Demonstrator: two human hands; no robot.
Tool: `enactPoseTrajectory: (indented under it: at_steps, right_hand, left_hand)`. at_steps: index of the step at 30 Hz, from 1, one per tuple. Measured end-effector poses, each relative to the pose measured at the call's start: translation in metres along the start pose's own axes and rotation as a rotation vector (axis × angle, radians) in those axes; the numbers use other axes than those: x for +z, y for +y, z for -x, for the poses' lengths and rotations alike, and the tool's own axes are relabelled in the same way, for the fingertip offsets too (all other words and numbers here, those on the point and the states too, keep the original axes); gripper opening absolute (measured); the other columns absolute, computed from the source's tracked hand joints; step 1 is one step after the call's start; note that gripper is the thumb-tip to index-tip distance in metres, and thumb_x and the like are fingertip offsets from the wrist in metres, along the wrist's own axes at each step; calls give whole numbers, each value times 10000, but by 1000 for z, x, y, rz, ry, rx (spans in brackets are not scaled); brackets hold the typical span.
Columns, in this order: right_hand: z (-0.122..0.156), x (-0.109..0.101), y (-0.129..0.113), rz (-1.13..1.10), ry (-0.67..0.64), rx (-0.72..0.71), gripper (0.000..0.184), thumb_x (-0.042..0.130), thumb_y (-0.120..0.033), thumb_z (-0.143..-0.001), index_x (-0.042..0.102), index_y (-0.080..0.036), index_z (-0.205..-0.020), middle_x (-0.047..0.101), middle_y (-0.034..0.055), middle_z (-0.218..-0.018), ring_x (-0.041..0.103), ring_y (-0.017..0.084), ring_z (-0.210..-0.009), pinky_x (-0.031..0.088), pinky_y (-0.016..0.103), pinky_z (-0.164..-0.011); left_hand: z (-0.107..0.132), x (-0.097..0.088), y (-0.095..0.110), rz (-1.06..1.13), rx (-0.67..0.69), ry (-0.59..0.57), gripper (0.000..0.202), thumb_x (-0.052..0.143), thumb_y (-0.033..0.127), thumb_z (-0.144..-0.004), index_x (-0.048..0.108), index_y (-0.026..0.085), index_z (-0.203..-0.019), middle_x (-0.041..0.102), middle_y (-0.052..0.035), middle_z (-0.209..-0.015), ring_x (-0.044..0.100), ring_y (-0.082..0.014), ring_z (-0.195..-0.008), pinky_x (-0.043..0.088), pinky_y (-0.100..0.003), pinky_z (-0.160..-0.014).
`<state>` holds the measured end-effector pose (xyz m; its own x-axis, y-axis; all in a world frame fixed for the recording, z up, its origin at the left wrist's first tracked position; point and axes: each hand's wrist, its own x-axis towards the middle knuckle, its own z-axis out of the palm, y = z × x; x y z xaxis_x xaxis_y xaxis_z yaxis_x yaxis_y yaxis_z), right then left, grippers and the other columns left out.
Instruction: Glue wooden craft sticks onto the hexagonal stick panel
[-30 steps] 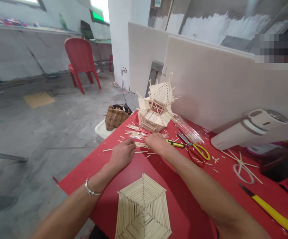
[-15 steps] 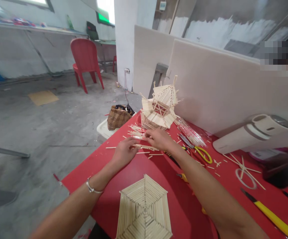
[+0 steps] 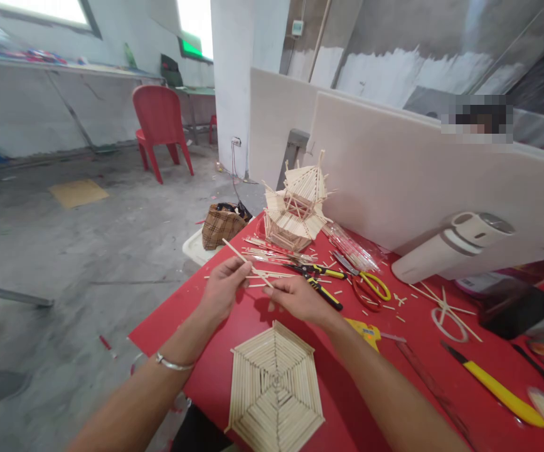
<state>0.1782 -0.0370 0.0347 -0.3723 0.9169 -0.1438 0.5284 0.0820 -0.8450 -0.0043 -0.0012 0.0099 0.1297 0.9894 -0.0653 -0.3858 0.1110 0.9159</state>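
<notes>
Both hands are pinching one thin wooden stick [image 3: 242, 255] between them, up off the red worktop [image 3: 394, 358]. The left hand [image 3: 224, 287] is closing its grip narrow around the stick's middle with thumb and fingertips. The right hand [image 3: 300, 300] is nipping the lower end, grip just as tight. The stick is slanting up and away to the left, its far tip poking out past the left fingers.

So the step in hand looks like picking out and lining up a single stick. It's hovering above the near edge of the loose stick pile [image 3: 272, 255], with the flat hexagonal stick panel [image 3: 275, 389] lying right under the wrists. The half-built stick pavilion [image 3: 297, 210] is standing farther back against the white board.

My take: whatever happens with this stick is going to need a light touch, since it's skinny enough to snap or roll in the fingers. One hand will have to let go before it can grab a tool.

Tools are lying just right of the hands: black-and-yellow side cutters [image 3: 324, 294], yellow-handled scissors [image 3: 379, 285] and a yellow utility knife [image 3: 500, 390] out near the corner.
</notes>
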Motion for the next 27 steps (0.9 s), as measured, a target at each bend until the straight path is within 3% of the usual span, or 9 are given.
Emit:
enactPoseTrajectory:
  at_steps: [3, 5, 6, 9, 11, 14, 17, 20, 27]
  right_hand:
    - [26, 23, -4, -26, -14, 35, 455, 464, -507, -987, 725, -168, -833, 719, 18, -746, 620, 139, -650, 429, 237, -614]
    - [44, 29, -3, 107, 25, 10, 392, 480, -489, -990, 749, -204, -971, 764, 34, -931, 677, 168, -819, 482, 263, -732]
    - [52, 30, -1, 190, 86, 3, 355, 489, -465, -994, 746, -223, -1033, 763, 40, -1025, 679, 180, -917, 489, 281, -812]
    - [76, 28, 16, 410, 293, 37, 296, 495, -369, -1000, 713, -232, -1146, 722, 67, -1153, 628, 206, -1086, 453, 330, -965]
    - [88, 30, 31, 526, 328, 69, 279, 518, -322, -985, 691, -221, -1179, 700, 80, -1133, 606, 220, -1093, 452, 345, -966]
    - [100, 42, 49, 605, 331, 100, 270, 533, -314, -976, 684, -213, -1176, 668, 84, -1076, 597, 226, -1051, 466, 340, -917]
    - [109, 57, 55, 631, 421, 123, 268, 505, -345, -994, 694, -211, -1128, 651, 78, -1013, 594, 232, -1006, 466, 343, -888]
    - [117, 66, 55, 662, 487, 168, 267, 488, -358, -1001, 694, -223, -1104, 651, 73, -984, 605, 237, -979, 460, 339, -848]
    - [132, 67, 51, 623, 482, 302, 276, 487, -373, -1001, 685, -230, -1129, 663, 67, -994, 636, 238, -973, 463, 327, -793]
  left_hand:
    - [19, 5, 3, -13, -52, -21, 353, 775, 487, -748, 690, 152, -823, 658, -7, -698, 611, -109, -600, 510, -213, -565]
    - [30, 0, 10, -148, -38, -53, 347, 678, 516, -827, 686, 170, -843, 609, 15, -626, 567, -111, -516, 452, -215, -487]
    - [35, -6, 15, -296, 11, -75, 331, 650, 498, -851, 692, 171, -818, 581, 26, -585, 502, -95, -460, 397, -208, -447]
    - [51, -33, 24, -834, 165, -259, 295, 632, 402, -868, 713, 166, -710, 648, -9, -617, 570, -136, -575, 428, -233, -550]
    - [64, -50, 23, -1032, 123, -367, 252, 577, 359, -893, 756, 186, -850, 713, -15, -686, 632, -165, -630, 451, -249, -602]
    - [85, -65, 13, -1236, 113, -284, 262, 565, 331, -881, 739, 207, -1033, 736, -22, -739, 661, -192, -658, 451, -264, -611]
    - [98, -65, -1, -1261, 205, -245, 251, 505, 288, -908, 738, 196, -922, 724, -54, -844, 658, -183, -718, 468, -268, -656]
    - [101, -60, -13, -1184, 270, -258, 298, 459, 250, -932, 750, 187, -934, 694, -74, -890, 660, -177, -775, 487, -266, -698]
    - [96, -52, -24, -1262, 255, -298, 308, 461, 257, -966, 765, 224, -1004, 713, -61, -974, 677, -180, -832, 483, -269, -711]
